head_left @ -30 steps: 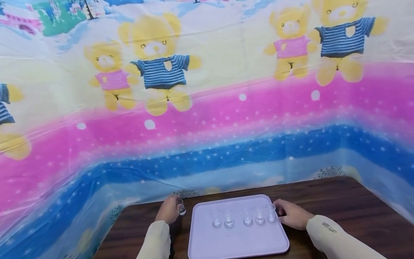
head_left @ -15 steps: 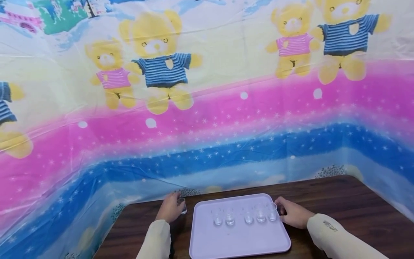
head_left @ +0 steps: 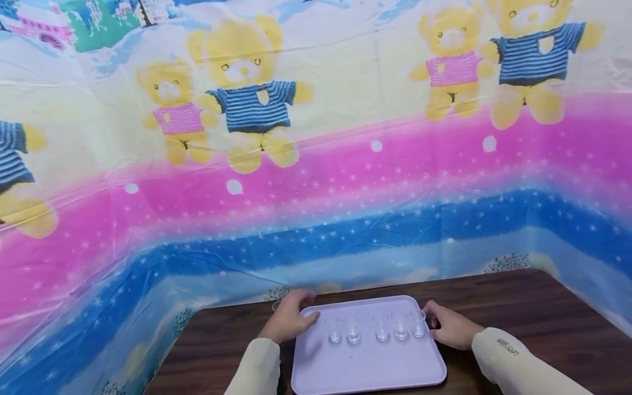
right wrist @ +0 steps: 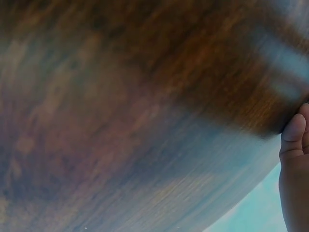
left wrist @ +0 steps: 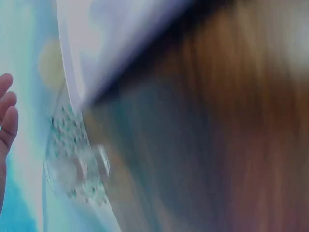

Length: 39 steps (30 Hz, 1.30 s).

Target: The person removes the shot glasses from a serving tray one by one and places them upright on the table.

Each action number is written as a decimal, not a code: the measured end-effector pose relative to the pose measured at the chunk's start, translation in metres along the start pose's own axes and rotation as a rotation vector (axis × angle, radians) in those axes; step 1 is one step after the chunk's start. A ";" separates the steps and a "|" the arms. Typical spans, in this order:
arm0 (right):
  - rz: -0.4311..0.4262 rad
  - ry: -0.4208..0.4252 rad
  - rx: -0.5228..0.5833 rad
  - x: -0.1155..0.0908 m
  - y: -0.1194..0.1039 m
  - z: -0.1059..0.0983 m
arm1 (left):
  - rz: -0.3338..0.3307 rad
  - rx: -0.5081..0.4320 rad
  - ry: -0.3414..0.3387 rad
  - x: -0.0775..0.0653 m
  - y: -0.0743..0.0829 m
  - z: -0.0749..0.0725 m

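My left hand (head_left: pixel 288 318) is over the left rim of the pale lilac tray (head_left: pixel 370 367), its thumb and fingers spread apart and holding nothing. Just behind it, a small clear glass (head_left: pixel 276 305) stands on the table, mostly hidden by the hand; the left wrist view shows this glass (left wrist: pixel 79 169) apart from the fingers (left wrist: pixel 8 121). My right hand (head_left: pixel 451 326) is at the tray's right rim, fingers bent, close beside the rightmost clear glass (head_left: pixel 418 326). Whether it grips that glass cannot be told. In the right wrist view only the thumb (right wrist: pixel 293 130) and part of the hand show.
Several more small clear glasses stand in a row across the tray, among them one glass (head_left: pixel 353 333) left of the middle. The dark wooden table (head_left: pixel 513 307) extends on both sides. A patterned cloth with bears (head_left: pixel 257 104) hangs right behind the table's back edge.
My left hand has let go of the small glass on the table and moved right, over the tray's rim. The right hand stays at the tray's right side.
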State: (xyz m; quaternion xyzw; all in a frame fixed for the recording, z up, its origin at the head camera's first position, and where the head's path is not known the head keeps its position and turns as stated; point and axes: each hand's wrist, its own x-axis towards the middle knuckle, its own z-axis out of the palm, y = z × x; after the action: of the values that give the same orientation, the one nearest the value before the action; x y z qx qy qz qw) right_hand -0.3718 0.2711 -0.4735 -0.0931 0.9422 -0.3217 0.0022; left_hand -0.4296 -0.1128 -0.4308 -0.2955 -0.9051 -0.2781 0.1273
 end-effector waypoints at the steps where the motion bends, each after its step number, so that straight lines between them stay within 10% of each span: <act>1: -0.003 0.000 0.001 0.000 0.001 0.000 | 0.010 -0.017 -0.019 0.001 0.004 0.003; 22: -0.045 -0.006 0.059 -0.002 0.008 0.000 | 0.026 -0.111 -0.227 0.010 0.023 0.021; 39: -0.086 -0.014 0.186 -0.004 0.010 -0.003 | -0.003 -0.107 -0.269 0.009 0.022 0.020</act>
State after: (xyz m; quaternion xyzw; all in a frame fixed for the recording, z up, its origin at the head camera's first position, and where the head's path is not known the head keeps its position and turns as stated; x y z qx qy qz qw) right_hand -0.3696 0.2810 -0.4774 -0.1351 0.9034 -0.4069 0.0034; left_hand -0.4247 -0.0821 -0.4335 -0.3350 -0.8984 -0.2839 -0.0116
